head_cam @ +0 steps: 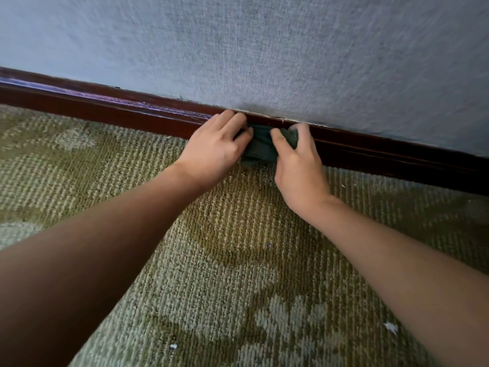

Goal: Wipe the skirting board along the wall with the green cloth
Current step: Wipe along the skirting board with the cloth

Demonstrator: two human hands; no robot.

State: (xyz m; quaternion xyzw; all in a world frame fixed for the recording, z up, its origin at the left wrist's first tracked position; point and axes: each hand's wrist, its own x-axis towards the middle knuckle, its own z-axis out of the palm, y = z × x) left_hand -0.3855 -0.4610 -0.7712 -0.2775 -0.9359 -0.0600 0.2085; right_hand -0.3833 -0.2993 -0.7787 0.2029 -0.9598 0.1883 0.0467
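Observation:
A dark brown skirting board [111,109] runs along the foot of the wall, sloping down from upper left to right. A dark green cloth [260,147] is bunched against the board near the middle of the view. My left hand [214,149] grips the cloth's left end, fingers resting on the top of the board. My right hand [299,165] grips the right end, thumb and fingers pinched around the fabric. Most of the cloth is hidden by both hands.
A grey-blue textured wall [264,49] rises above the board. Olive-green patterned carpet [225,247] covers the floor, with small white scraps [391,327] at the lower right and another white scrap [173,346] near the bottom.

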